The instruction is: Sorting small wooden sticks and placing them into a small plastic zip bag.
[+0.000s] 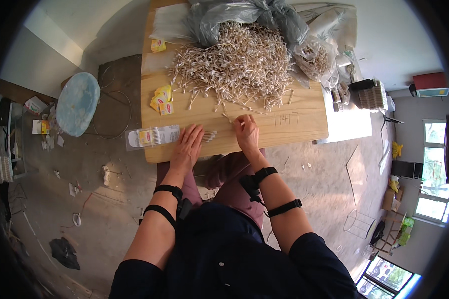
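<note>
Just right of the left hand [186,144] and its fingers, some cotton swabs [211,135] poke out; those fingers lie flat, pretty much together. Right hand [248,132] has its fingers bunched, can't tell if they're pinching anything, big swab pile [237,67] beyond them.
</note>
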Tool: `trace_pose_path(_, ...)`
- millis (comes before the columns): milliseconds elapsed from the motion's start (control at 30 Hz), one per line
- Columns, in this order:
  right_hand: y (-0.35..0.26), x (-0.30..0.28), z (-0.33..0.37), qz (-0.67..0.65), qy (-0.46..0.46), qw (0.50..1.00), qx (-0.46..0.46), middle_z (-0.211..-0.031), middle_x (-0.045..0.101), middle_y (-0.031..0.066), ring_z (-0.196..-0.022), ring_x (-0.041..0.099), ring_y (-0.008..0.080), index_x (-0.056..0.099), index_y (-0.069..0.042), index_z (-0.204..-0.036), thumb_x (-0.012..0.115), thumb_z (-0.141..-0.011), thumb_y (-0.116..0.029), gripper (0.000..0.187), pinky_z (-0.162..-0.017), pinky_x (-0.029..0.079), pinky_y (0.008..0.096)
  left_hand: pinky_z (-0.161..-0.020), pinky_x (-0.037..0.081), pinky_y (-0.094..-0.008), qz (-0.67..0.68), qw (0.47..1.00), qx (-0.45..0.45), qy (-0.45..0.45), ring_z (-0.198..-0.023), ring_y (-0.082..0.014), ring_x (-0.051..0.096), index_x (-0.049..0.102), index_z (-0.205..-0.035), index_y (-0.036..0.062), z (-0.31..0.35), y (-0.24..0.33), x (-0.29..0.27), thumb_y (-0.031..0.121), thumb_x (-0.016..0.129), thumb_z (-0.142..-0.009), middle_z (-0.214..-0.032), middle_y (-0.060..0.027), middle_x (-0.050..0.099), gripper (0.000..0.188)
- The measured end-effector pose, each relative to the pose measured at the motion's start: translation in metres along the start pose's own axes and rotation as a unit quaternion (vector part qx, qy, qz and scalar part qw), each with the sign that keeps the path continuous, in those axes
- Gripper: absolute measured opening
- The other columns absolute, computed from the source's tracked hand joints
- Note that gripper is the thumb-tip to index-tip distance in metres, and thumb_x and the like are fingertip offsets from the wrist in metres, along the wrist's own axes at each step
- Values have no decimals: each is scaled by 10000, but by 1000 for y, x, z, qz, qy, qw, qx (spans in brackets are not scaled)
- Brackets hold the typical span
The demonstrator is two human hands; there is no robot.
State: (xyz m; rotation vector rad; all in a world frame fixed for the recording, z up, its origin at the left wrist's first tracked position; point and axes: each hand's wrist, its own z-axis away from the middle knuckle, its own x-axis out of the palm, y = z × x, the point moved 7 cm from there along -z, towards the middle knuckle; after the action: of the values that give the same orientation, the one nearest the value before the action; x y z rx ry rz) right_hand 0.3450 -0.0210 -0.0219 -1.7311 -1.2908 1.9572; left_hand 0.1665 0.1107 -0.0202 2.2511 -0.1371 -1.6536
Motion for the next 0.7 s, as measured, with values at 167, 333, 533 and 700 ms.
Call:
trace_pose_path(167,-15,12,-25,82,-18,996,-1,-949,638,112,-838,641,360,651,-88,-881,633,-854,-266,181,-724,506,474,-1186,279,-413,-19,1000,2,4,-1400,-223,367,502,-1366,62,2,0,1,133,628,-868,-1474,-42,430,519)
trace_pose_path(333,3,4,-34,114,-40,993,-1,-932,635,113,-843,639,352,650,-86,-881,641,-844,-259,177,-730,509,470,-1193,268,-408,-22,1000,0,-5,-1406,-217,358,498,-1371,65,0,2,2,145,621,-876,-1471,-38,432,516)
trace_pose_path(533,-21,15,-27,115,-38,991,-57,-945,636,98,-886,635,332,643,-83,-866,636,-855,-240,157,-741,514,451,-1196,262,-404,-42,999,5,5,-1405,-213,359,504,-1368,70,1,0,-1,154,620,-877,-1473,-33,429,511)
trace_pose_path(700,-14,15,-27,140,-49,987,-68,-976,630,103,-934,626,322,645,-78,-879,669,-837,-224,153,-752,512,442,-1191,274,-403,-34,999,7,-2,-1401,-209,367,506,-1367,69,-1,3,2,145,615,-880,-1471,-30,432,505)
